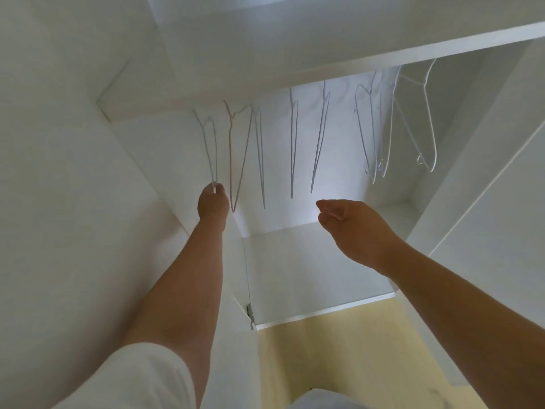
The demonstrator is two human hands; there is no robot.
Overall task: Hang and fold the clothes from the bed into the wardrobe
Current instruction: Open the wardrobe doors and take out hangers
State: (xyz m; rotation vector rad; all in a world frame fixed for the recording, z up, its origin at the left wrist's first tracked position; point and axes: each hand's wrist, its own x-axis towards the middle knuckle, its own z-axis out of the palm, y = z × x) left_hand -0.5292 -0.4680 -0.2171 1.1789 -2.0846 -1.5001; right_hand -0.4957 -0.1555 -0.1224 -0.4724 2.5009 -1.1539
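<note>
I face an open white wardrobe (295,261) with several thin wire hangers hanging in a row under its top shelf (324,59). My left hand (213,203) reaches up and pinches the lower tip of the leftmost white hanger (210,149). A pinkish hanger (239,160) hangs just right of it. My right hand (351,225) hovers lower in front of the wardrobe, fingers loosely extended, holding nothing. No clothes or bed are in view.
More white hangers (380,134) cluster toward the right side of the wardrobe. A wardrobe door (73,202) stands open at the left with its hinge (250,312) visible. A second door edge (486,202) is at the right. Yellowish floor (339,349) lies below.
</note>
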